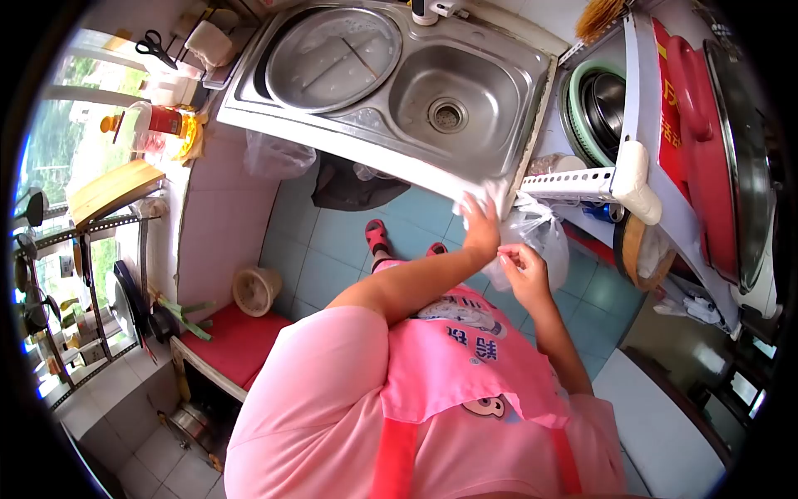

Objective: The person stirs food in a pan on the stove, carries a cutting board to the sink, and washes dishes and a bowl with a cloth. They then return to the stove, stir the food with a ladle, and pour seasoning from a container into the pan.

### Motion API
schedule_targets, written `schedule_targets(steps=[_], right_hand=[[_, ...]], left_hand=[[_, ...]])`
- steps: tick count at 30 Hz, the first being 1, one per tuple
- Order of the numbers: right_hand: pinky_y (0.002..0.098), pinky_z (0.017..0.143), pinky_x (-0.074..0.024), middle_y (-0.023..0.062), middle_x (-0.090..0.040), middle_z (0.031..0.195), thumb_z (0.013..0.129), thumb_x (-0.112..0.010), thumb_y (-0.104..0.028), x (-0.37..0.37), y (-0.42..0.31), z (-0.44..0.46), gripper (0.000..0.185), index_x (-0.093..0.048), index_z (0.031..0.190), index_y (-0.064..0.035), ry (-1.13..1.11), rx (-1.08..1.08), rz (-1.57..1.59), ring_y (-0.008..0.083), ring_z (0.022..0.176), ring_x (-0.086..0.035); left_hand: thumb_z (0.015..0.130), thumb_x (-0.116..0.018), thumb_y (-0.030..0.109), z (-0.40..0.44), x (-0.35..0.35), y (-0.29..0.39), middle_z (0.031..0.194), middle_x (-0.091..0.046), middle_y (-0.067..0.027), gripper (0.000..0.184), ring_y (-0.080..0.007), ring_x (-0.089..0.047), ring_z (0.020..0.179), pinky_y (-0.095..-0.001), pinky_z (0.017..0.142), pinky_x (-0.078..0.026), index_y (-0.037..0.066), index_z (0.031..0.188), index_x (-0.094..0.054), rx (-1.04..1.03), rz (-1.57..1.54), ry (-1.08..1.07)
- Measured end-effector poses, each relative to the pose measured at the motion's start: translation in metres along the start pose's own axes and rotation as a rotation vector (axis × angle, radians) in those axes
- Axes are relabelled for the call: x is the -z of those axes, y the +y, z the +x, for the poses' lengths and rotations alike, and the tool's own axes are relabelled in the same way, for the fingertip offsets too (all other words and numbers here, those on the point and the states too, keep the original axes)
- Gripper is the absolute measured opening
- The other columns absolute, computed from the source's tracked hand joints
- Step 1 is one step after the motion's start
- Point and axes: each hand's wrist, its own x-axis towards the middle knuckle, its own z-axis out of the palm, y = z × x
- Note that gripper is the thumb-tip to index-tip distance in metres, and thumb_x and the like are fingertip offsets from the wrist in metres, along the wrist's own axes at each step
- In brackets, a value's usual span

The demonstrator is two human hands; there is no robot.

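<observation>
My left hand point(477, 223) reaches to the front right corner of the steel sink point(465, 104), its fingers smeared by motion. Under and around those fingers is a blurred white thing that looks like a thin cloth point(492, 193), pressed against the sink's white front edge. Close to my left wrist is my right hand point(527, 273), with thumb and fingers curled together; nothing shows between them. Just behind it, a translucent white plastic bag point(544, 237) hangs from the counter's corner.
A large round metal lid point(334, 60) covers the left basin. To the right, a shelf holds a green basin point(592, 104) and dark bowls. An oil bottle point(162, 131) stands by the window. A dark bag point(353, 185) hangs below the sink, and a red-topped bench point(237, 341) is at left.
</observation>
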Motion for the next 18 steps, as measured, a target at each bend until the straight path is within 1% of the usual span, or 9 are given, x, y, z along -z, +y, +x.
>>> schedule_targets(steps=[1,2,3,5,6,7,13,15,18], right_hand=[[0.0278,0.07,-0.0514,0.0087,-0.067,0.087,0.086,-0.062,-0.004,0.001,0.001,-0.001,0.011,-0.064,0.096,0.0003,0.001,0.006,0.001,0.0149,0.076,-0.065],[0.0276,0.07,-0.0514,0.0086,-0.067,0.087,0.086,-0.063,-0.004,0.002,0.002,-0.003,0.011,-0.064,0.096,0.0002,0.023,0.008,0.011,0.0146,0.076,-0.065],[0.0275,0.07,-0.0513,0.0084,-0.067,0.088,0.086,-0.063,-0.004,0.004,0.003,-0.005,0.011,-0.064,0.096,0.0002,0.044,0.012,0.021,0.0142,0.077,-0.065],[0.0273,0.071,-0.0512,0.0083,-0.067,0.088,0.086,-0.063,-0.004,0.007,0.004,-0.006,0.011,-0.064,0.096,0.0001,0.049,0.015,0.04,0.014,0.077,-0.065],[0.0273,0.071,-0.0511,0.0083,-0.068,0.087,0.086,-0.063,-0.003,0.008,0.003,-0.006,0.011,-0.064,0.096,0.0002,0.061,0.021,0.047,0.014,0.077,-0.065],[0.0273,0.071,-0.051,0.0084,-0.068,0.087,0.086,-0.063,-0.003,0.008,0.001,-0.005,0.011,-0.064,0.096,0.0003,0.074,0.028,0.055,0.014,0.077,-0.065],[0.0267,0.071,-0.0509,0.0086,-0.067,0.089,0.086,-0.062,-0.003,-0.009,-0.01,0.004,0.011,-0.062,0.096,0.0012,0.032,0.06,-0.034,0.0144,0.077,-0.064],[0.029,0.07,-0.0526,0.0108,-0.067,0.088,0.085,-0.063,-0.004,-0.018,-0.015,0.007,0.01,-0.063,0.094,0.0009,0.036,0.072,-0.069,0.0188,0.077,-0.066],[0.0294,0.07,-0.0525,0.0113,-0.066,0.087,0.084,-0.063,-0.003,-0.028,-0.019,0.01,0.01,-0.063,0.093,0.0011,0.031,0.068,-0.107,0.0199,0.076,-0.066]], left_hand=[[0.08,-0.048,0.002,-0.007,0.013,0.01,0.135,0.0,-0.0542,0.068,-0.0583,-0.021,0.133,-0.0507,0.114,-0.016,-0.003,0.144,-0.028,-0.101,-0.191,-0.086],[0.08,-0.054,0.007,-0.014,0.029,0.016,0.133,-0.028,-0.0468,0.064,-0.0462,-0.049,0.12,-0.0444,0.109,-0.031,0.002,0.141,-0.037,-0.122,-0.254,-0.29],[0.08,-0.054,0.007,-0.011,0.035,0.005,0.133,-0.028,-0.0468,0.064,-0.0462,-0.049,0.12,-0.0444,0.109,-0.031,0.002,0.141,-0.037,-0.122,-0.25,-0.283],[0.082,-0.054,0.01,0.002,0.05,-0.027,0.119,-0.052,-0.0335,0.057,-0.0407,-0.061,0.099,-0.0421,0.097,-0.045,0.004,0.138,-0.044,-0.501,-0.084,-0.132],[0.077,-0.061,0.008,-0.014,0.135,-0.002,0.107,-0.062,-0.0268,0.046,-0.0402,-0.062,0.096,-0.0428,0.104,-0.039,0.01,0.123,-0.059,-0.285,-0.4,-0.122],[0.076,-0.065,0.007,-0.002,0.134,-0.04,0.109,-0.062,-0.0227,0.042,-0.0352,-0.063,0.092,-0.0414,0.094,-0.046,0.008,0.118,-0.062,-0.207,-0.615,0.019],[0.068,-0.051,-0.011,0.036,0.288,-0.173,0.115,-0.054,-0.0242,0.053,-0.0432,-0.051,0.109,-0.0462,0.097,-0.041,0.003,0.12,-0.053,-0.098,0.02,0.747],[0.069,-0.051,-0.009,0.059,0.301,-0.237,0.121,-0.047,-0.0283,0.054,-0.0451,-0.048,0.11,-0.0466,0.098,-0.041,0.003,0.121,-0.05,-0.01,0.141,0.877],[0.071,-0.052,-0.003,0.086,0.307,-0.295,0.124,-0.044,-0.0296,0.051,-0.0476,-0.042,0.117,-0.0473,0.099,-0.04,0.005,0.121,-0.05,0.209,-0.019,0.672]])
